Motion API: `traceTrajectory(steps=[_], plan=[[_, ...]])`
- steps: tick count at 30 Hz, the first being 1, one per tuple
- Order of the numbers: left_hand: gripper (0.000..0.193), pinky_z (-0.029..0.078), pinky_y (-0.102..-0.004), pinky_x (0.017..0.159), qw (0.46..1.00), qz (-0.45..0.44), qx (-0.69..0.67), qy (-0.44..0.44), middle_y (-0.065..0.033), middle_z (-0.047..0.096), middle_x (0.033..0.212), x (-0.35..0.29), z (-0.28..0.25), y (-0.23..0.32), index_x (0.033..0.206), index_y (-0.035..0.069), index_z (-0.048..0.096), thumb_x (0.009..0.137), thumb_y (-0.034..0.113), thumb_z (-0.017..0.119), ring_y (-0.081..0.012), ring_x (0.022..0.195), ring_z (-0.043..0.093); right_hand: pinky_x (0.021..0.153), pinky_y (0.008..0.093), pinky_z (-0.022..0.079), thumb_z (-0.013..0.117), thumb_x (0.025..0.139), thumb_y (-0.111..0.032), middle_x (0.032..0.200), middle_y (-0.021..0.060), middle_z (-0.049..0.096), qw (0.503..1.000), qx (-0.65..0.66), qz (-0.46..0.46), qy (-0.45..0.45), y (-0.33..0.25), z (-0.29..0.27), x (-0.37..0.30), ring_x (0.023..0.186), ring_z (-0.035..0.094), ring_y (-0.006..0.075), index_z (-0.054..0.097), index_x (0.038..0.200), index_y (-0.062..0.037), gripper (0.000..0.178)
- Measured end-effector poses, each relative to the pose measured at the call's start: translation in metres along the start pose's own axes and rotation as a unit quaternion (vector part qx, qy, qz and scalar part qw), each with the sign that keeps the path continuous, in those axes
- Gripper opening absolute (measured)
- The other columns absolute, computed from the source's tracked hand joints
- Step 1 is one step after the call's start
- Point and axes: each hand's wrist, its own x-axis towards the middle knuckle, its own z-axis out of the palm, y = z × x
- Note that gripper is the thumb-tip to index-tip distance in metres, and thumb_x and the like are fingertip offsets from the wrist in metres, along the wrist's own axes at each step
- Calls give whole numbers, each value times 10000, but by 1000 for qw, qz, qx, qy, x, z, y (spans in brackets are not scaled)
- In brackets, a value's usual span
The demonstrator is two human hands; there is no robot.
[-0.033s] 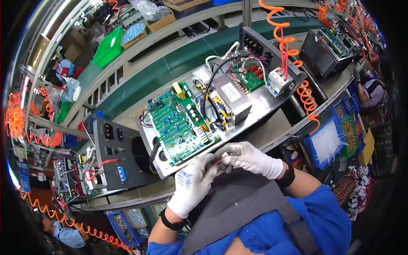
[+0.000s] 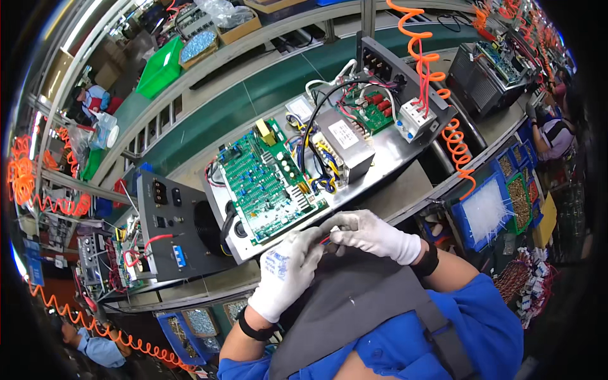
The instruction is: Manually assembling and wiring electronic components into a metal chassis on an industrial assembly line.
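My gloved left hand (image 2: 288, 269) and gloved right hand (image 2: 377, 239) meet in front of my dark apron, just off the bench's near edge. Their fingertips are pinched around some thin coloured wires (image 2: 326, 240). A small white end piece shows at the right fingertips, too small to make out for sure. Just beyond the hands lies an open metal chassis (image 2: 252, 248). It bears a large green circuit board (image 2: 263, 183), a boxy transformer (image 2: 345, 142) with a white label, a smaller green board (image 2: 370, 114) with red parts, and a white breaker (image 2: 415, 119).
A dark panel (image 2: 166, 215) with sockets stands left of the chassis, another open unit (image 2: 484, 79) to the far right. Coiled orange hoses (image 2: 457, 152) hang over the bench. Bins of white ties (image 2: 484, 212) and screws (image 2: 519, 201) sit at right. Co-workers (image 2: 554, 136) are farther off.
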Motion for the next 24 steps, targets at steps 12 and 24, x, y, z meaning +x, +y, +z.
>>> traceTrajectory(steps=[12,24], plan=[[356,534,-356,709,984,-41,-15,-175,-138,677,988,36,36,38,1145,35,608,852,216,699,-300,869,677,999,285,410,648,891,-160,1328,137,560,938,-142,-26,-316,-28,-86,-8,1156,509,154,301,1479,57,717],[105,493,-391,588,894,105,282,-332,-72,631,709,62,20,40,915,76,566,820,112,594,-273,657,649,940,321,476,655,873,-150,1282,172,595,922,-291,-54,-248,-9,-78,14,1098,595,216,233,1530,-31,790]])
